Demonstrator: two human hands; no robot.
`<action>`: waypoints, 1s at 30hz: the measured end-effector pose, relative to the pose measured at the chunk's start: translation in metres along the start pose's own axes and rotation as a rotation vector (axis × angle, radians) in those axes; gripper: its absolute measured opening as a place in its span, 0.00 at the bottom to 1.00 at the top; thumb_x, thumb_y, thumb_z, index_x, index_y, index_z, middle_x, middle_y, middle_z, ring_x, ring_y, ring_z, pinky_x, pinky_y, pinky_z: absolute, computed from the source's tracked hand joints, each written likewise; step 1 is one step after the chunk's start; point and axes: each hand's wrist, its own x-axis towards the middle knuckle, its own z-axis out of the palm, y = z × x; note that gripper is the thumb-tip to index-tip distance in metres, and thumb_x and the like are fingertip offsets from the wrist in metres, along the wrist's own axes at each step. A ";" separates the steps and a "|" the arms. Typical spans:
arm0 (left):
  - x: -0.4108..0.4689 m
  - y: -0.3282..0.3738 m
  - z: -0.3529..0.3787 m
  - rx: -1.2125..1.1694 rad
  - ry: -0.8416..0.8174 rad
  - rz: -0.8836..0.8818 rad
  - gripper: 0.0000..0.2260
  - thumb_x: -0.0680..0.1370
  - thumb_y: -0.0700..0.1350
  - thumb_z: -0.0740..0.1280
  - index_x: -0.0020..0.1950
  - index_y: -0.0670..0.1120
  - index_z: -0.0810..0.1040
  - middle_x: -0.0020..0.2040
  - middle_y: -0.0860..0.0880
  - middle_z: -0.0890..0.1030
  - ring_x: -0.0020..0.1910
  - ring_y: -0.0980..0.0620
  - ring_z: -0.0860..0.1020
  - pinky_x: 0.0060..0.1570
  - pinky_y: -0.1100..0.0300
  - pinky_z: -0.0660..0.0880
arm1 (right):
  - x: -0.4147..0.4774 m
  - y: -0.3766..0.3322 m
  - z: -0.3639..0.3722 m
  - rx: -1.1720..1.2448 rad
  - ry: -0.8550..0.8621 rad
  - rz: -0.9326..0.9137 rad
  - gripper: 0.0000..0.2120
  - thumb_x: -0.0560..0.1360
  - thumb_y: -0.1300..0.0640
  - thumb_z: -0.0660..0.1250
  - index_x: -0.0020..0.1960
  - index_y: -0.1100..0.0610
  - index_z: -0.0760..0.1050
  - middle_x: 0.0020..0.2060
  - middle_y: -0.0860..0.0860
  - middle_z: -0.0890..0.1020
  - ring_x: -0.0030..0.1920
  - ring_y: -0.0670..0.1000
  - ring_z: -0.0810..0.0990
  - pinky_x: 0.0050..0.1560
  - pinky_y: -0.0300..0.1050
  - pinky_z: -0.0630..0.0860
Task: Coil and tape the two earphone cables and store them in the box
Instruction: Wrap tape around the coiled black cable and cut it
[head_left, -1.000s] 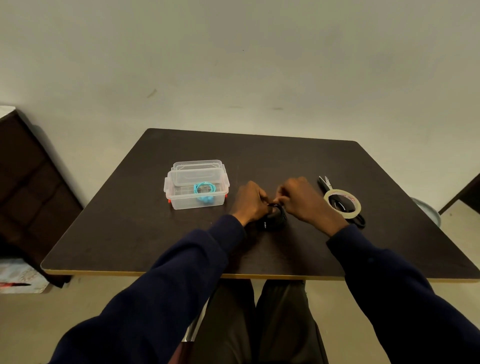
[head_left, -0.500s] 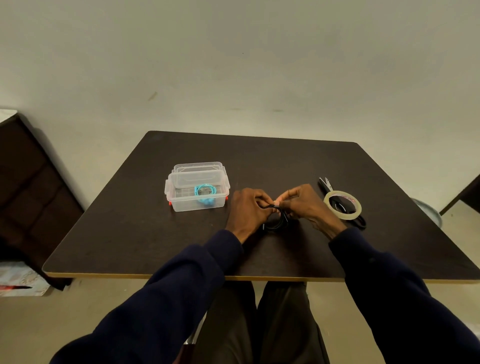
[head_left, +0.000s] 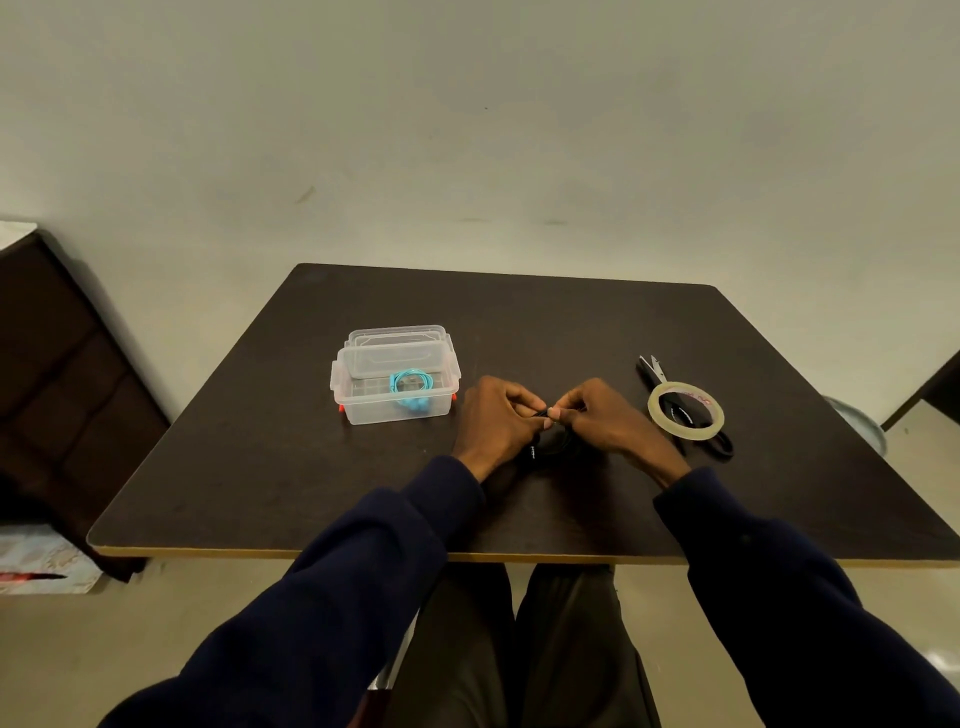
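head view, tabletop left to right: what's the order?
Clear box with the teal earphone coil inside → left hand → black earphone cable, pinched by both hands → right hand → tape roll. Scissors left out: they lie under the tape roll.

Left hand (head_left: 493, 422) and right hand (head_left: 613, 423) fill the gap between box (head_left: 363, 410) and tape roll (head_left: 684, 435); tabletop (head_left: 519, 322) beyond lies open.

blue cable (head_left: 410, 383) 1 | black cable (head_left: 550, 448) 1 | box (head_left: 363, 411) 1 | tape roll (head_left: 685, 435) 1 | scissors (head_left: 648, 371) 1
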 end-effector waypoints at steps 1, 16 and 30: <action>0.000 0.000 0.000 -0.001 0.008 0.001 0.07 0.69 0.43 0.79 0.46 0.47 0.86 0.38 0.52 0.85 0.38 0.57 0.84 0.44 0.58 0.83 | 0.000 -0.001 0.000 -0.005 -0.038 0.017 0.12 0.81 0.55 0.64 0.46 0.57 0.83 0.38 0.54 0.82 0.37 0.51 0.76 0.41 0.47 0.72; 0.000 -0.009 -0.005 -0.098 -0.042 -0.120 0.08 0.71 0.37 0.77 0.50 0.44 0.86 0.42 0.48 0.86 0.42 0.55 0.85 0.50 0.56 0.83 | -0.003 0.001 0.002 0.026 0.123 -0.026 0.07 0.78 0.58 0.69 0.42 0.52 0.82 0.35 0.48 0.84 0.37 0.41 0.81 0.38 0.35 0.73; -0.005 -0.013 -0.006 -0.161 -0.033 -0.120 0.07 0.71 0.39 0.77 0.48 0.44 0.87 0.44 0.49 0.87 0.44 0.55 0.85 0.51 0.54 0.83 | -0.010 0.010 0.021 -0.096 0.250 -0.262 0.08 0.74 0.60 0.73 0.51 0.51 0.85 0.38 0.44 0.85 0.36 0.40 0.83 0.38 0.35 0.80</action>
